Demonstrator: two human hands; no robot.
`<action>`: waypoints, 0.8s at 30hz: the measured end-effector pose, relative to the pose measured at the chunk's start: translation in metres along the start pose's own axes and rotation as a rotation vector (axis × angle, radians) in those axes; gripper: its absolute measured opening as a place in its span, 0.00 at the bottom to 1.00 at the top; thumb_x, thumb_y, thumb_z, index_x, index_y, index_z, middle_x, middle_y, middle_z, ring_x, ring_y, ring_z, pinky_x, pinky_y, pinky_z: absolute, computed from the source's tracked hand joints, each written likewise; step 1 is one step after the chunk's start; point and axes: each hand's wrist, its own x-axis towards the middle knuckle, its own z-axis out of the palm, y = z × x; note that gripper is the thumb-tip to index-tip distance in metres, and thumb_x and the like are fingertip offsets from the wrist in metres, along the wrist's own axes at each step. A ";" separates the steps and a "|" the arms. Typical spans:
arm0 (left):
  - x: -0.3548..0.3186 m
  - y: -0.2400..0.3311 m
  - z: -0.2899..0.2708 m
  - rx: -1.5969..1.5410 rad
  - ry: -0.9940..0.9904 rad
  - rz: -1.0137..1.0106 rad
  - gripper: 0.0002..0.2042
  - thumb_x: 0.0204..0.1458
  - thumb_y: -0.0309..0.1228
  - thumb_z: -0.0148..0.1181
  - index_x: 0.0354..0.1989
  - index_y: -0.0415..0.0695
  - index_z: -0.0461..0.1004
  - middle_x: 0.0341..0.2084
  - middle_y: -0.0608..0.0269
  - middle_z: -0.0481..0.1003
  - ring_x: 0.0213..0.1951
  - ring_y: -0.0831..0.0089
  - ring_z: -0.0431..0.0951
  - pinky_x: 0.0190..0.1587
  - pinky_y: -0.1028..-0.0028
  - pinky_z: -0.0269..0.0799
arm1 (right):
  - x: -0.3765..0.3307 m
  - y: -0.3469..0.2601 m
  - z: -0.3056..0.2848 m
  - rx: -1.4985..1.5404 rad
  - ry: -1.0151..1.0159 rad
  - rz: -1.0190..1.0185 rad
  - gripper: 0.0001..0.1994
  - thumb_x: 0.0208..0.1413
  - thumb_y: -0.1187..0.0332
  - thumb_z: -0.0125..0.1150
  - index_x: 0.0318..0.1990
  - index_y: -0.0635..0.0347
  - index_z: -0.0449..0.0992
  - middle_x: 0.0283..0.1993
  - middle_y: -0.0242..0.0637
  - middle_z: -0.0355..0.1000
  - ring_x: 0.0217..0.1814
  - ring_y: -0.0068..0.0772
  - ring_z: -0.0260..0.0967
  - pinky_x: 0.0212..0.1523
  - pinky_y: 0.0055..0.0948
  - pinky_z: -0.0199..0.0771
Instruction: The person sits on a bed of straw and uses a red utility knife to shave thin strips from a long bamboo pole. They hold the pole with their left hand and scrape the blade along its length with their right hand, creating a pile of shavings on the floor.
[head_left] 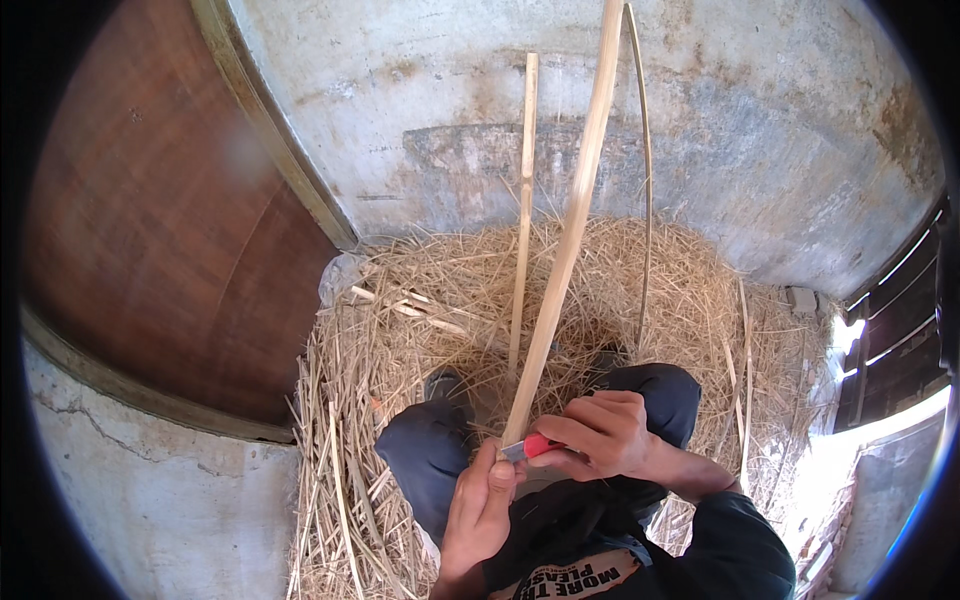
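Observation:
A long pale strip of split bamboo (572,225) rises from my lap toward the top of the view, leaning slightly right. Its lower end sits in my left hand (480,510), whose fingers are closed round it. My right hand (602,438) grips a red-handled knife (538,445). The short grey blade lies across the strip just above my left fingertips, touching it. Part of the handle is hidden under my right fingers.
A second bamboo strip (525,200) and a thin curved one (645,160) stand beyond my knees. Shavings (690,285) heap across the floor, with loose strips (340,490) at left. A stained wall (760,130) rises behind; a brown door panel (180,220) is at left.

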 end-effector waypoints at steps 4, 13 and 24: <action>0.001 -0.001 0.003 0.027 0.027 0.040 0.24 0.78 0.48 0.43 0.51 0.34 0.71 0.32 0.54 0.78 0.32 0.68 0.77 0.38 0.68 0.75 | 0.000 0.000 0.004 -0.007 0.031 0.006 0.20 0.49 0.49 0.78 0.44 0.49 0.85 0.25 0.23 0.70 0.18 0.23 0.67 0.20 0.24 0.65; 0.000 0.000 0.003 0.051 0.005 0.021 0.24 0.78 0.48 0.41 0.51 0.34 0.71 0.33 0.52 0.78 0.36 0.61 0.81 0.44 0.64 0.79 | 0.006 0.000 0.002 -0.051 0.074 0.014 0.19 0.46 0.49 0.79 0.41 0.46 0.85 0.22 0.20 0.69 0.17 0.21 0.66 0.19 0.22 0.61; -0.004 0.000 0.000 0.028 -0.020 0.010 0.23 0.78 0.48 0.42 0.47 0.36 0.70 0.31 0.54 0.76 0.31 0.65 0.77 0.39 0.66 0.77 | 0.012 0.003 0.002 -0.085 0.119 -0.010 0.18 0.48 0.49 0.79 0.40 0.46 0.85 0.21 0.20 0.67 0.17 0.19 0.65 0.19 0.23 0.59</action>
